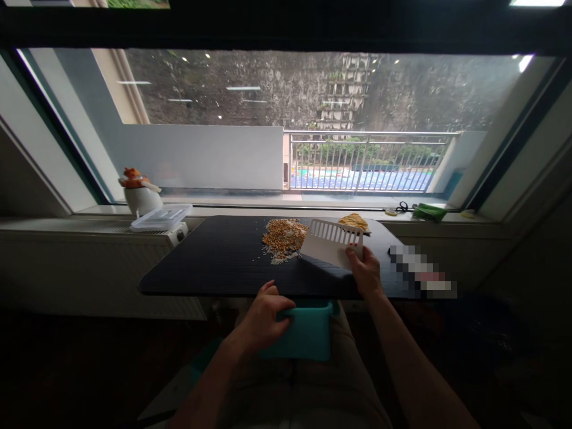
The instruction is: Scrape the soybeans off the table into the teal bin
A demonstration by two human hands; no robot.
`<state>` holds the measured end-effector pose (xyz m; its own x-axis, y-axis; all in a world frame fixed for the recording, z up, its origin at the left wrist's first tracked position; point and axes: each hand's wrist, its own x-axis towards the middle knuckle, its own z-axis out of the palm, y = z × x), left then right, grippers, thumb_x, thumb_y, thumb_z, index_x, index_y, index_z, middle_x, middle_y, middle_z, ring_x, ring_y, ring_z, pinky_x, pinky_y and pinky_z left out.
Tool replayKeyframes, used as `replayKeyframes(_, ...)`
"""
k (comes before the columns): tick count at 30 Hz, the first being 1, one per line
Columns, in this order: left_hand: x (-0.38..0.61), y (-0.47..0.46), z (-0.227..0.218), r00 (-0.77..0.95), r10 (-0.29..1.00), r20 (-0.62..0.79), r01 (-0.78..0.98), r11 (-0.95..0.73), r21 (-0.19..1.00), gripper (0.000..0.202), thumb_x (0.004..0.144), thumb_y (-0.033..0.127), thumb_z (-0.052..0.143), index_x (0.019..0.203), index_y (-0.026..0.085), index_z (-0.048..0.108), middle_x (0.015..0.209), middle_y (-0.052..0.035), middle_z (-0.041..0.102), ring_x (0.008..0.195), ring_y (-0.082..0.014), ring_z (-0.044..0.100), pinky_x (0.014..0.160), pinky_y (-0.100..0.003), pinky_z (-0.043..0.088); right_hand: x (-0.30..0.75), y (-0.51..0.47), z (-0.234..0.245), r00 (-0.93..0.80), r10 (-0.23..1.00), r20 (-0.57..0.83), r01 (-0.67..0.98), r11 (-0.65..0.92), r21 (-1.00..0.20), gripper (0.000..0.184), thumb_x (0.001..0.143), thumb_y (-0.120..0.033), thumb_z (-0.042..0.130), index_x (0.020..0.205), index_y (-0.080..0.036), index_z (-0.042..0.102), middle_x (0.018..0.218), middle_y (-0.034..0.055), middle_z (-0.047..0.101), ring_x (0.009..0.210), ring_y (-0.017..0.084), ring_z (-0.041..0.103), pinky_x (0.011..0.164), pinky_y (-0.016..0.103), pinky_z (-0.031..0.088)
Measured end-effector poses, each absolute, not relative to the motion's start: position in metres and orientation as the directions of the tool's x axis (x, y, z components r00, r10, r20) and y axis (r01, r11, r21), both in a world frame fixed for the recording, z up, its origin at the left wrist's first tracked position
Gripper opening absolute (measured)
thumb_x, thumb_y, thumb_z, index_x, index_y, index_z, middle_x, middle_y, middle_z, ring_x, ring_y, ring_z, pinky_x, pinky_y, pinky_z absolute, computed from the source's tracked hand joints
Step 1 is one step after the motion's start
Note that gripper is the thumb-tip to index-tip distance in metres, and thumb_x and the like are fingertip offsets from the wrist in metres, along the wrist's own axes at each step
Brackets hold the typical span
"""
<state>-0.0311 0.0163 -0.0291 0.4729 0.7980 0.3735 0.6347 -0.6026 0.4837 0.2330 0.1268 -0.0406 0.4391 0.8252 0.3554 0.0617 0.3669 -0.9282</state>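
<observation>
My right hand (pixel 367 271) grips a flat white plastic scraper (pixel 328 250) by its right edge. A row of slots runs along the scraper's upper side, and it is held tilted above the black table (pixel 214 262). Just left of it lies a spread pile of yellow corn kernels (pixel 281 235) mixed with small white grains that look like rice. My left hand (pixel 270 316) is closed on the rim of a turquoise plastic bin (pixel 308 333), thumb over the top edge. The bin sits at my lap, below the table's front edge; its inside is mostly hidden.
Behind the scraper, a yellowish food-like heap (pixel 354 223) rests on the table. Black scissors (pixel 402 207) and a green packet (pixel 429 212) lie on the sill. At left are a white container (pixel 138 199), a clear plastic lid (pixel 161 216) and a radiator (pixel 111 268).
</observation>
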Motion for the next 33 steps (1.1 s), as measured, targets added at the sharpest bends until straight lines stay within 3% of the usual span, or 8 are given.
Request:
replayKeyframes(10, -0.047, 0.003, -0.023, 0.466, 0.823, 0.326, 0.672, -0.568, 0.474, 0.022, 0.076, 0.013, 0.06, 0.092, 0.022, 0.071, 0.082, 0.0005, 0.071, 0.083, -0.0199, 0.062, 0.116, -0.052, 0.017, 0.23, 0.122, -0.035, 0.394, 0.854, 0.34, 0.008, 0.367, -0.93, 0.036, 0.066, -0.048, 0.074, 0.085, -0.019, 0.069, 0.073, 0.0014, 0.069, 0.066, 0.018, 0.061, 0.064, 0.032, 0.049)
replayKeyframes(17, -0.066, -0.006, -0.014, 0.45, 0.844, 0.293, 0.727, -0.536, 0.428, 0.024, 0.077, 0.012, 0.062, 0.096, 0.022, 0.071, 0.088, -0.0006, 0.072, 0.091, -0.0223, 0.061, 0.115, -0.058, 0.013, 0.217, 0.112, -0.032, 0.23, 0.928, 0.295, -0.057, 0.315, -0.947, 0.041, 0.062, -0.05, 0.08, 0.088, -0.019, 0.072, 0.078, 0.0034, 0.074, 0.07, 0.02, 0.066, 0.068, 0.034, 0.053)
replayKeyframes(22, -0.068, -0.008, -0.008, 0.459, 0.836, 0.301, 0.75, -0.546, 0.374, 0.024, 0.078, 0.011, 0.062, 0.097, 0.023, 0.071, 0.084, 0.0006, 0.071, 0.093, -0.0222, 0.061, 0.113, -0.054, 0.015, 0.212, 0.101, -0.029, 0.132, 0.957, 0.258, -0.061, 0.267, -0.962, 0.042, 0.057, -0.049, 0.083, 0.085, -0.019, 0.075, 0.08, 0.0054, 0.076, 0.071, 0.023, 0.067, 0.066, 0.035, 0.054)
replayKeyframes(28, -0.07, -0.013, -0.011, 0.427, 0.852, 0.303, 0.808, -0.51, 0.296, 0.021, 0.081, 0.013, 0.059, 0.096, 0.023, 0.069, 0.088, -0.002, 0.073, 0.087, -0.0229, 0.061, 0.097, -0.047, 0.034, 0.209, 0.108, -0.029, 0.307, 0.904, 0.297, -0.085, 0.337, -0.938, 0.045, 0.062, -0.055, 0.076, 0.089, -0.02, 0.07, 0.08, 0.0029, 0.073, 0.073, 0.021, 0.066, 0.07, 0.034, 0.052)
replayKeyframes(33, -0.068, -0.02, -0.016, 0.409, 0.852, 0.328, 0.84, -0.491, 0.229, 0.023, 0.084, 0.012, 0.057, 0.102, 0.021, 0.067, 0.089, -0.0039, 0.07, 0.087, -0.0253, 0.06, 0.09, -0.047, 0.036, 0.204, 0.116, -0.031, 0.357, 0.881, 0.312, -0.052, 0.352, -0.935, 0.038, 0.061, -0.048, 0.078, 0.086, -0.019, 0.071, 0.074, 0.0012, 0.071, 0.066, 0.018, 0.063, 0.066, 0.032, 0.05)
